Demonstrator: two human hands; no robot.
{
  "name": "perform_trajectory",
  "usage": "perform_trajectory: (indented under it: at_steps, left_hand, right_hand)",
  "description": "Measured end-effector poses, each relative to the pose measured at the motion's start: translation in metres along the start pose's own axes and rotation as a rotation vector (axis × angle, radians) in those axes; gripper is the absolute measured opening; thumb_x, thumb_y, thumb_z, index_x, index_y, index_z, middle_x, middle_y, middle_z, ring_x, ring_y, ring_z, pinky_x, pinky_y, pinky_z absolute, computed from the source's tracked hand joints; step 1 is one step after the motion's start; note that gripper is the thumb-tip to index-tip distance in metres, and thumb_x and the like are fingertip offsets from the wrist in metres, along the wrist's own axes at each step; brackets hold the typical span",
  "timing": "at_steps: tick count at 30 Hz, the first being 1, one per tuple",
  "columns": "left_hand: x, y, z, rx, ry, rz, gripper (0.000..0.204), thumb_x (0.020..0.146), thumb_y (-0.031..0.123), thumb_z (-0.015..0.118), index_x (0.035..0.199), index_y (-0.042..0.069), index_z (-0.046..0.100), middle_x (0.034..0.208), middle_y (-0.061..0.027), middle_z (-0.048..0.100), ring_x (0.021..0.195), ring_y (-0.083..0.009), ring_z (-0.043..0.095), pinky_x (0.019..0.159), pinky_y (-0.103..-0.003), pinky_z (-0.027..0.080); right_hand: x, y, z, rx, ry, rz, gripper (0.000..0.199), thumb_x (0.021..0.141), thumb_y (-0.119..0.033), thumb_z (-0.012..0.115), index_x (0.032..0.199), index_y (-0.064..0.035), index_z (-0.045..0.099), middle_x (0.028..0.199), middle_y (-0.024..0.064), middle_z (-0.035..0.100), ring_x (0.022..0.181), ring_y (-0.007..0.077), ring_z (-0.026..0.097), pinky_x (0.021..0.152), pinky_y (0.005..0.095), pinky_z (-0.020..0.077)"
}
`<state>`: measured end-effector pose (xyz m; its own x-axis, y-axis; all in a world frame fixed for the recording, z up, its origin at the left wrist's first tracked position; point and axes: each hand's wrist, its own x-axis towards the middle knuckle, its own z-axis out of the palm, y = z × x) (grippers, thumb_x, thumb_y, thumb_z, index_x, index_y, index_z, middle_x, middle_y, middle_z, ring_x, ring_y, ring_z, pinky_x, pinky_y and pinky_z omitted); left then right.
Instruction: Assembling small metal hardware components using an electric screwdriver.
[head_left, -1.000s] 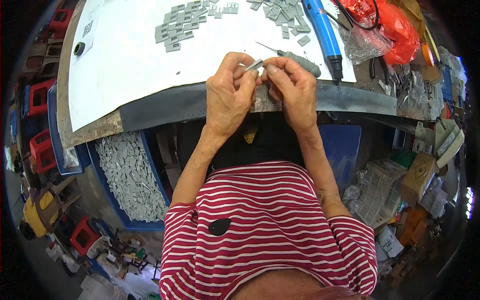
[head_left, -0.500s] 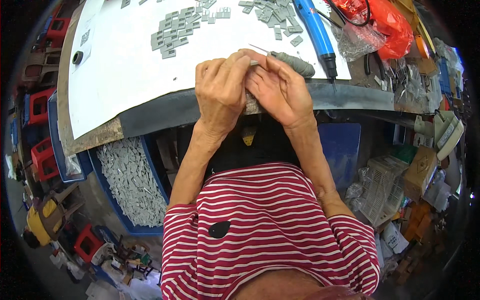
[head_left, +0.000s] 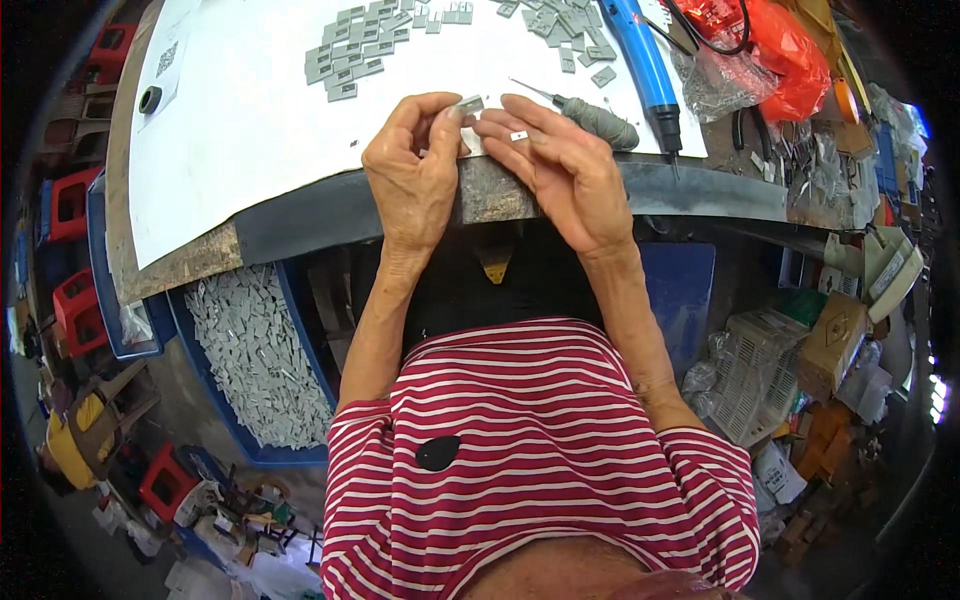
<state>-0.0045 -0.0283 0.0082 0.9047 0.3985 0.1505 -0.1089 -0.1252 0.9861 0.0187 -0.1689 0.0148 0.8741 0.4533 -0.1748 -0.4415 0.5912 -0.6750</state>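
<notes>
Left hand point(head_left: 415, 165) has drawn away to the left from the right hand point(head_left: 565, 165) over the last half second; in the earlier frame I had the two meeting at the fingertips.

Left hand: thumb and forefinger pinch a small grey piece point(head_left: 471, 104), held above the near part of the white sheet point(head_left: 230, 130) on the counter point(head_left: 490, 190). Right hand: fingers extended and partly spread, palm turned inward. I see a small white piece point(head_left: 519, 136) against its fingers, now in plain sight; I cannot tell whether it is gripped or merely resting.

Unchanged on my feed: rows of grey pieces point(head_left: 355, 50) and a loose heap point(head_left: 570, 25) farther back, a blue power screwdriver point(head_left: 640, 65) to the right, and a thin-tipped tool point(head_left: 600, 122) with a grey wrapped handle just beyond the right hand.
</notes>
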Motion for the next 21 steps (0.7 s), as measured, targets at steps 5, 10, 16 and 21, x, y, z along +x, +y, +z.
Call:
perform_trajectory:
  at_steps: [5, 10, 16, 21]
  left_hand:
    - [0.000, 0.000, -0.001, 0.003, -0.060, -0.036, 0.015, 0.086, 0.008, 0.055, 0.095, -0.001, 0.060, 0.076, -0.0066, 0.064, 0.065, -0.0074, 0.058, 0.058, -0.019, 0.047]
    - [0.000, 0.001, -0.005, -0.033, -0.046, -0.036, 0.015, 0.085, 0.006, 0.054, 0.096, -0.002, 0.060, 0.075, -0.0071, 0.064, 0.063, -0.0074, 0.057, 0.057, -0.018, 0.047]
    - [0.003, 0.004, -0.013, -0.296, -0.030, -0.130, 0.017, 0.084, 0.004, 0.052, 0.098, -0.005, 0.055, 0.071, -0.0093, 0.063, 0.057, -0.0066, 0.056, 0.052, -0.018, 0.044]
    - [0.007, 0.002, -0.022, -0.318, -0.020, -0.145, 0.018, 0.084, 0.004, 0.051, 0.098, -0.007, 0.053, 0.067, -0.0114, 0.063, 0.057, -0.0082, 0.058, 0.051, -0.017, 0.043]
  right_hand:
    - [-0.001, 0.002, 0.003, -0.212, 0.054, -0.066, 0.044, 0.085, 0.000, 0.040, 0.125, 0.0174, 0.028, 0.117, 0.0268, 0.047, 0.109, 0.0287, 0.051, 0.096, 0.0320, 0.0419]
    - [0.003, 0.003, 0.009, -0.281, 0.057, -0.068, 0.041, 0.087, 0.001, 0.042, 0.124, 0.0157, 0.032, 0.117, 0.0252, 0.048, 0.106, 0.0264, 0.053, 0.093, 0.0290, 0.0445]
    - [0.022, 0.005, 0.012, -0.561, 0.029, -0.160, 0.036, 0.086, 0.001, 0.042, 0.121, 0.0108, 0.042, 0.114, 0.0220, 0.052, 0.104, 0.0234, 0.054, 0.091, 0.0275, 0.0450]
    - [0.040, 0.012, 0.017, -0.753, -0.078, -0.241, 0.044, 0.079, 0.008, 0.032, 0.121, 0.0104, 0.041, 0.116, 0.0220, 0.051, 0.107, 0.0264, 0.053, 0.094, 0.0313, 0.0422]
